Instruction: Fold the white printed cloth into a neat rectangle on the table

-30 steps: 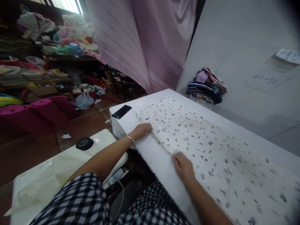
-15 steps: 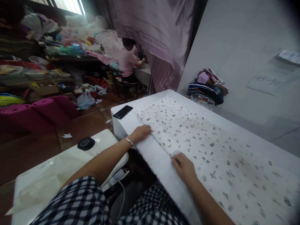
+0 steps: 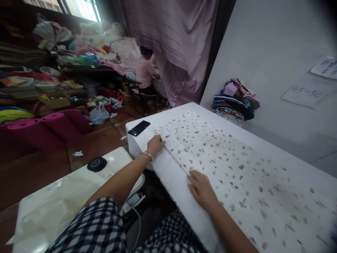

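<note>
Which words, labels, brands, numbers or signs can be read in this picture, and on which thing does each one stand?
"45-50": handwritten on the lower paper on the wall.
Upper paper: handwriting, too unclear to read and cut off by shadow.
Black round object: a mark on top, too small to read.

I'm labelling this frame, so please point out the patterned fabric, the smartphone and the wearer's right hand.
Patterned fabric [image 3: 237, 175]: head view, middle of its printed surface.
Smartphone [image 3: 139, 128]: head view, middle of its dark screen.
Right hand [image 3: 202, 188]: head view, back of the hand.
</note>
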### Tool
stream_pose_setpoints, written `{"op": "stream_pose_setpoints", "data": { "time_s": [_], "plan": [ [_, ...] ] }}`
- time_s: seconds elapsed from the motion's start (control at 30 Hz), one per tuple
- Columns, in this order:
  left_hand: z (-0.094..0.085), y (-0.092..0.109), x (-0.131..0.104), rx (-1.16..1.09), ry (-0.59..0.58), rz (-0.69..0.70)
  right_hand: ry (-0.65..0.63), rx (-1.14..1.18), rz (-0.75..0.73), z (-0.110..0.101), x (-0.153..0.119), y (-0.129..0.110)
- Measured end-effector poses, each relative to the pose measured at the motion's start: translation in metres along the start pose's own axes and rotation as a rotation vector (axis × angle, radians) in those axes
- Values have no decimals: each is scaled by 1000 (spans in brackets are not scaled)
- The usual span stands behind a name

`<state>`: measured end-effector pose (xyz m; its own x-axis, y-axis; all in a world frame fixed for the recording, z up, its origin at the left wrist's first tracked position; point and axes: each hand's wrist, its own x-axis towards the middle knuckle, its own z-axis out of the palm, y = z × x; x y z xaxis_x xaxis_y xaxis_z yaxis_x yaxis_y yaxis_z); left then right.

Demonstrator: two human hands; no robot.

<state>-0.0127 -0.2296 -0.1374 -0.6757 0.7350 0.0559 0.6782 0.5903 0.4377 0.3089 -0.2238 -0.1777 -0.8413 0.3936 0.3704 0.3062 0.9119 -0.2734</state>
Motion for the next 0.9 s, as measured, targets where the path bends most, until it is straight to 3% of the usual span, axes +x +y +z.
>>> {"op": "stream_pose_setpoints", "data": {
  "time_s": [0.13,0.27,0.7,0.9],
  "plan": [
    [-3,0,14,3,-7,-148,-20,-24,3,-2,1,-2],
    [-2,4,23,-10,-35,-208,-38,-31,3,-3,2,-3],
    [-3,-5,21,-47,25,-246,-5,-37,2,-1,0,-3],
    [-3,-3,32,-45,7,-271,-23,-37,17,-2,0,-5]
  ]
}}
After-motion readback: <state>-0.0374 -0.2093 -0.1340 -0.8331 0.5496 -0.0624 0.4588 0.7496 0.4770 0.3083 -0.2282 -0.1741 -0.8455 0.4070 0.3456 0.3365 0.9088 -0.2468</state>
